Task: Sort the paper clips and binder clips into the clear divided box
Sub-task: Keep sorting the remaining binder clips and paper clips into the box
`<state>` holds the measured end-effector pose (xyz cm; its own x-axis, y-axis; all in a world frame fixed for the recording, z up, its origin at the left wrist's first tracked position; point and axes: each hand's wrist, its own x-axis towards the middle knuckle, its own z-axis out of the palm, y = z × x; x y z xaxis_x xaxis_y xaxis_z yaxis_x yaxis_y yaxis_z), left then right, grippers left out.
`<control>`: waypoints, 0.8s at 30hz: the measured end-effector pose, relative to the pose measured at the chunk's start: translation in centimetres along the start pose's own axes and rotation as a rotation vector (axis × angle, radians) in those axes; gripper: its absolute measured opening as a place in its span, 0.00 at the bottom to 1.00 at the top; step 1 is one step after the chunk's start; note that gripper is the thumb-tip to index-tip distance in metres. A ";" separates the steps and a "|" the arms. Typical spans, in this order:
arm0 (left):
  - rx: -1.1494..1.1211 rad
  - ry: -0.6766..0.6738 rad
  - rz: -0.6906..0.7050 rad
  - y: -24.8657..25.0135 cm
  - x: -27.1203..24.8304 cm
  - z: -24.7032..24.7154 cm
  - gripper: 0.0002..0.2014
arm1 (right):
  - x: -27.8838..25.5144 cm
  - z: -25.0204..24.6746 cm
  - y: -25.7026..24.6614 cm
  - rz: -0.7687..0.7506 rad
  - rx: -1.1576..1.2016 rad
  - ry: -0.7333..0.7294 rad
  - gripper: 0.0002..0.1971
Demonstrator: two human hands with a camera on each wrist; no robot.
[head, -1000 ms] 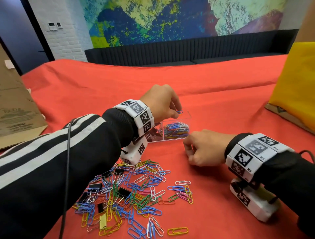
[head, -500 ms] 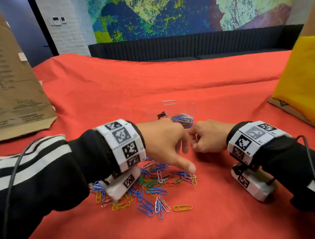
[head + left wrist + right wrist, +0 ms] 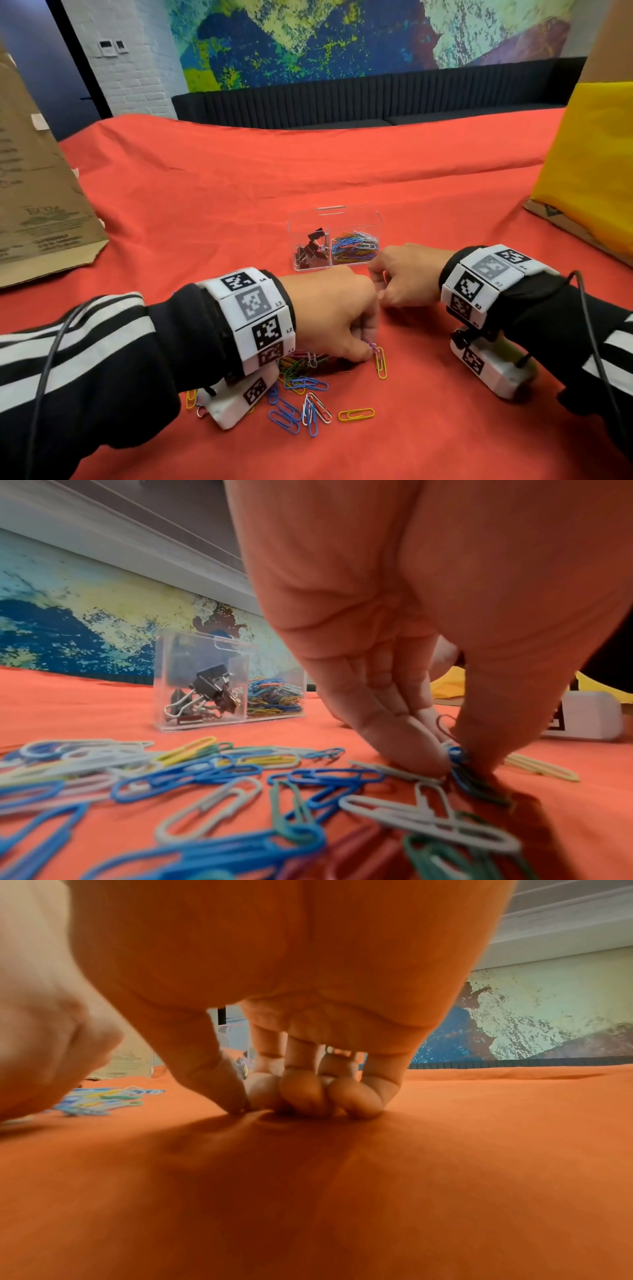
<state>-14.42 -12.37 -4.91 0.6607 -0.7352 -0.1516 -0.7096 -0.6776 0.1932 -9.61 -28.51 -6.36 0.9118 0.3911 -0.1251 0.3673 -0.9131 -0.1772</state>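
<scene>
Left hand [image 3: 330,317] pinches a small bunch of paper clips [image 3: 457,767] between thumb and fingertips [image 3: 416,753] at the right edge of the loose pile [image 3: 301,383] on the red cloth [image 3: 239,192]. From that hand the clear box [image 3: 334,236] lies straight ahead, near, its long side crosswise; its right half holds paper clips, its left half binder clips [image 3: 209,691]. Right hand [image 3: 402,274] rests clenched on the cloth, holding nothing visible, just beside the box and nearer to it than the left.
</scene>
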 end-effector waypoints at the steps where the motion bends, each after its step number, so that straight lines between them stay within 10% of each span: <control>1: -0.001 0.006 -0.004 -0.1 0.0 0.0 0.06 | 0.0 0.0 0.0 0.001 0.001 -0.001 0.05; 10: -0.039 0.050 -0.060 -2.4 -0.3 -2.2 0.06 | 0.1 -0.1 0.0 -0.006 0.022 -0.020 0.02; 24: 0.206 0.474 -0.250 -6.3 6.7 -8.6 0.04 | 0.0 -0.1 0.2 -0.016 0.038 -0.030 0.02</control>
<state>-3.44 -12.85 1.25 0.8186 -0.4944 0.2923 -0.5189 -0.8548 0.0075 -9.56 -28.68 -6.30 0.8999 0.4090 -0.1511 0.3737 -0.9021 -0.2158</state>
